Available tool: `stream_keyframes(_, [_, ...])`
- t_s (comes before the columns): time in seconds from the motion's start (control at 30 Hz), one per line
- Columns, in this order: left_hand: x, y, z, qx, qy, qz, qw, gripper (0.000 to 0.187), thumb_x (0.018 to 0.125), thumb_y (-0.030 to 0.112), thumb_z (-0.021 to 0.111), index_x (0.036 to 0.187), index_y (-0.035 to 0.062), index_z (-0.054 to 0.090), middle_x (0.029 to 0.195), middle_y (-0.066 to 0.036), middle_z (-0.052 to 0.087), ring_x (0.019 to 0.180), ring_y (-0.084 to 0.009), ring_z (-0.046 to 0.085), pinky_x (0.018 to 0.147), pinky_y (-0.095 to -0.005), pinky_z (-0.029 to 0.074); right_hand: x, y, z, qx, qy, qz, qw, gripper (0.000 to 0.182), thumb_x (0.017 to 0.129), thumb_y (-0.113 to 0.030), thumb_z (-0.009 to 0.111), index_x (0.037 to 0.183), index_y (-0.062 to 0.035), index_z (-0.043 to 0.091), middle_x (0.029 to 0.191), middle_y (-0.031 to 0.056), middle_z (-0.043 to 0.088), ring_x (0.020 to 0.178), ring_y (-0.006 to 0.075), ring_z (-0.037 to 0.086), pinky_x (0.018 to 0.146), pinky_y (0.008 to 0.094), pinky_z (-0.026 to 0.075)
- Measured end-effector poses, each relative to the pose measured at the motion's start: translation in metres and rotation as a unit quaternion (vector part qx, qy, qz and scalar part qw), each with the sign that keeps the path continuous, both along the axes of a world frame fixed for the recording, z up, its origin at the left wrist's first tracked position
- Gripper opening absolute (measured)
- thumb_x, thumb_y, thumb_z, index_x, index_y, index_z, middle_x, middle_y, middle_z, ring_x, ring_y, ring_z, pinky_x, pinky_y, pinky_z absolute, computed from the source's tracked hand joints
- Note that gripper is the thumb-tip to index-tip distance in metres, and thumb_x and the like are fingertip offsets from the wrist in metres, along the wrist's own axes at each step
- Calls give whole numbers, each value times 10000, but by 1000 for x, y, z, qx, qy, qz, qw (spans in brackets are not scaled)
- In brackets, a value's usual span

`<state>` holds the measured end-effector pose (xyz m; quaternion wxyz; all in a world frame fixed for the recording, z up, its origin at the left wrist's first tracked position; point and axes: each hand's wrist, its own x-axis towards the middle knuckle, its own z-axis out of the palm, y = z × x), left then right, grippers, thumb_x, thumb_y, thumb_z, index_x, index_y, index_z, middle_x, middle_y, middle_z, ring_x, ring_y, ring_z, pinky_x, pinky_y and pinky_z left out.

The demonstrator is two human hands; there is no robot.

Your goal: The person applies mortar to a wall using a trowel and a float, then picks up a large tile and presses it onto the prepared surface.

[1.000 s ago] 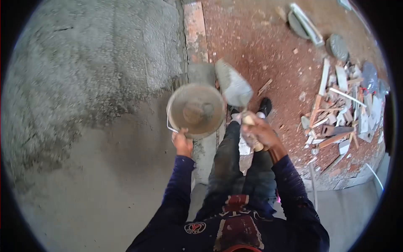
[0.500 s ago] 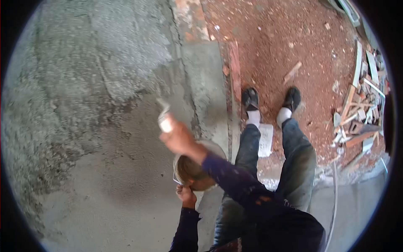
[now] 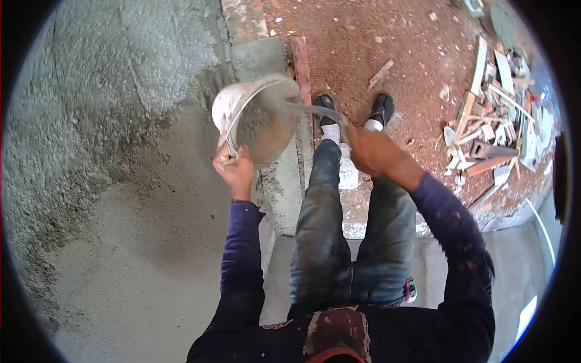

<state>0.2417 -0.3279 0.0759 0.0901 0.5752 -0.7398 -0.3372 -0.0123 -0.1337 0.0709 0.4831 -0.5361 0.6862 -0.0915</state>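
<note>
My left hand (image 3: pixel 235 172) is closed on the rim of a white, cement-smeared bucket (image 3: pixel 229 107), which is tilted with its mouth toward the right. Grey residue coats the inside of the bucket. My right hand (image 3: pixel 381 154) is wrapped round the handle end of a trowel (image 3: pixel 324 111); its narrow grey metal reaches left to the bucket's mouth. The trowel's blade is blurred and partly lost against the bucket. Below and to the left spreads fresh grey cement (image 3: pixel 157 224), smooth near me and rougher farther off.
A concrete edge strip (image 3: pixel 257 57) and a reddish board (image 3: pixel 301 69) border the cement. My feet stand on reddish dirt (image 3: pixel 417 121). At the right lies a scrap-wood pile (image 3: pixel 484 121) with a handsaw (image 3: pixel 493 151). A pale paper sack (image 3: pixel 348 169) lies between my legs.
My right hand has swung from above the cement to the right side of the bucket. My left hand has lifted the bucket forward and tipped it. The view has shifted slightly.
</note>
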Motion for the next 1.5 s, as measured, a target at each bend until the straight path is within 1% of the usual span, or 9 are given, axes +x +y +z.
stream_keyframes(0.23, [-106,-34,41,-67,190,-154,967,220,670,-75,586,629,7,386,632,-4,416,606,-103,368,562,-286,340,7,-37,-16,-201,100,26,974,256,812,-63,535,995,117,528,730,212,605,695,340,648,523,391,511])
stream_keyframes(0.4, [-125,-28,32,42,235,-102,966,372,688,-24,612,600,86,268,631,33,343,596,-76,295,535,-269,271,18,-49,-5,-64,-268,-107,955,354,846,-116,517,1104,120,469,711,252,609,619,334,633,520,443,495])
stream_keyframes(0.47, [-108,-30,22,84,234,-84,965,100,672,-33,608,744,28,575,737,28,501,658,-64,430,618,-237,370,12,-52,4,-31,-318,-129,939,337,857,-134,501,1122,62,429,655,203,584,573,313,610,484,408,483])
stream_keyframes(0.67, [-58,-13,14,153,304,255,905,331,665,-60,582,982,32,604,879,-17,592,760,-142,552,746,-306,478,9,-21,-9,120,-654,-262,700,274,847,-113,576,1095,-32,490,672,4,478,482,87,470,392,256,374])
stream_keyframes(0.87, [73,38,-34,214,239,457,830,536,669,-110,514,1189,13,553,1087,-73,588,941,-224,576,828,-373,500,18,4,14,54,-505,-457,730,310,840,-76,571,1137,-40,488,750,8,486,487,62,457,417,233,384])
stream_keyframes(1.13, [211,116,-35,136,121,525,831,316,667,-86,620,949,56,624,861,-27,618,751,-181,593,637,-320,512,234,-159,-157,-99,-67,-699,706,520,869,-210,614,1275,54,428,870,195,601,788,343,607,685,432,484])
stream_keyframes(1.27, [221,116,-42,118,18,534,837,326,675,-60,661,978,53,615,927,-48,628,802,-209,614,677,-349,539,255,-227,-115,-86,-361,-443,816,204,884,-228,567,994,-59,537,760,90,620,612,197,611,541,362,487])
stream_keyframes(1.4, [195,124,-60,192,230,505,810,276,813,-6,624,1087,23,611,983,-84,633,807,-201,610,758,-340,539,170,-154,2,-45,-624,-325,709,369,828,-210,610,1164,-104,499,869,154,634,739,290,641,661,407,506])
stream_keyframes(1.5, [157,100,-66,163,125,334,920,202,820,9,620,1021,16,638,933,-58,640,779,-164,593,701,-305,504,126,-65,-58,-112,-350,-214,905,507,791,-197,639,1244,-53,464,958,191,626,891,354,618,809,440,480])
